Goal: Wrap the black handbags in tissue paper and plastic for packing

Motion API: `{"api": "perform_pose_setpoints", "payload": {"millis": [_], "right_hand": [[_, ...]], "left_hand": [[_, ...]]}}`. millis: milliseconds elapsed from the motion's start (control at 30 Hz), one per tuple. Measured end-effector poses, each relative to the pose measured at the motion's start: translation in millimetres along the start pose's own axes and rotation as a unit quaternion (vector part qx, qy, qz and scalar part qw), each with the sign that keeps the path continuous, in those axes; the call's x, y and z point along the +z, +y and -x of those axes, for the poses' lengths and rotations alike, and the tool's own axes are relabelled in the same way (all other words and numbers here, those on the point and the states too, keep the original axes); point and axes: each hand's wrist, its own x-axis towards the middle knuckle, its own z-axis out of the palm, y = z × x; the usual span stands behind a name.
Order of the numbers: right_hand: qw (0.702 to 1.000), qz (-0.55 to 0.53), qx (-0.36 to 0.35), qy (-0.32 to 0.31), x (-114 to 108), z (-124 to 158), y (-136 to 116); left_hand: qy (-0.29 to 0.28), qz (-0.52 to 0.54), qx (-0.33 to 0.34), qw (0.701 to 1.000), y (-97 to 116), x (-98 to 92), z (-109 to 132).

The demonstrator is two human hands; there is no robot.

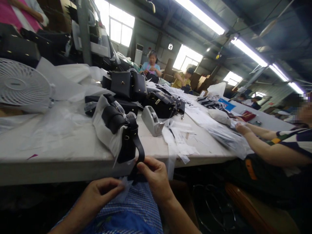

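A black leather bag (127, 143), partly wrapped in white sheet material (102, 128), rests at the table's front edge. Its black strap (139, 146) hangs over the edge. My right hand (156, 175) is closed on the strap, thumb against fingers. To its left, my left hand (104, 191) pinches a thin translucent plastic piece (124, 189) beside the strap's lower end, above my checked blue clothing. Just behind the bag stands a grey tape dispenser (152, 122).
A white fan (23, 83) stands on the white table (73, 146) at left. Black bags (122, 84) are piled behind. Paper strips (180, 139) lie right of the dispenser. A co-worker's hands (241, 126) handle wrapped items at right.
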Motion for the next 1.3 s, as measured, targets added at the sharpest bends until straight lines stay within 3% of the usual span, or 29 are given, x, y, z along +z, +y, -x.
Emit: {"api": "perform_pose_setpoints", "payload": {"millis": [733,1067,1300], "right_hand": [[0.991,0.124,-0.052,0.022,3.3,5.5,-4.0],[0.992,0.116,-0.045,0.017,4.5,5.5,-3.6],[0.998,0.058,-0.023,-0.005,-5.7,10.2,10.6]], "left_hand": [[0.05,0.013,0.005,0.999,-2.6,5.5,-1.3],[0.008,0.071,-0.008,0.997,19.5,20.6,-8.9],[0.022,0.147,-0.009,0.989,32.7,32.6,-17.7]]}}
